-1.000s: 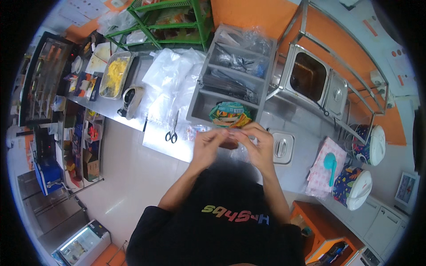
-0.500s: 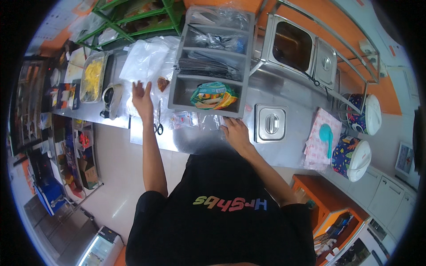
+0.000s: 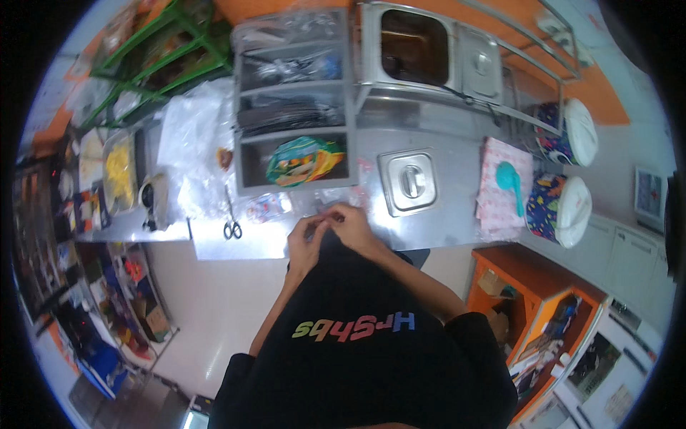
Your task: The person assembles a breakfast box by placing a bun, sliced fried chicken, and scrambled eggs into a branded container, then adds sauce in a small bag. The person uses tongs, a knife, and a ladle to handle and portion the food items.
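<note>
My left hand (image 3: 306,242) and my right hand (image 3: 350,226) meet at the front edge of the steel counter, close to my black shirt. Both are closed, fingertips pinched together; what they hold, if anything, is too small to make out. Just beyond them, clear plastic (image 3: 334,196) lies against the front of a grey compartment organizer (image 3: 294,189). To the left are a small printed clear packet (image 3: 269,207) and a pair of scissors (image 3: 232,229) with black handles. In the organizer's nearest compartment sits a green and yellow packet (image 3: 304,163).
A steel lid (image 3: 409,181) lies right of the organizer. Farther right are pink patterned paper (image 3: 493,193), a teal ladle (image 3: 509,179) and patterned tubs with white lids (image 3: 574,211). White plastic bags (image 3: 189,129) and a tray of yellow food (image 3: 120,175) occupy the left.
My left hand has come from the plastic bags at the left to meet my right hand, which has drawn back from the clear plastic. Both have closed. The whole view has shifted.
</note>
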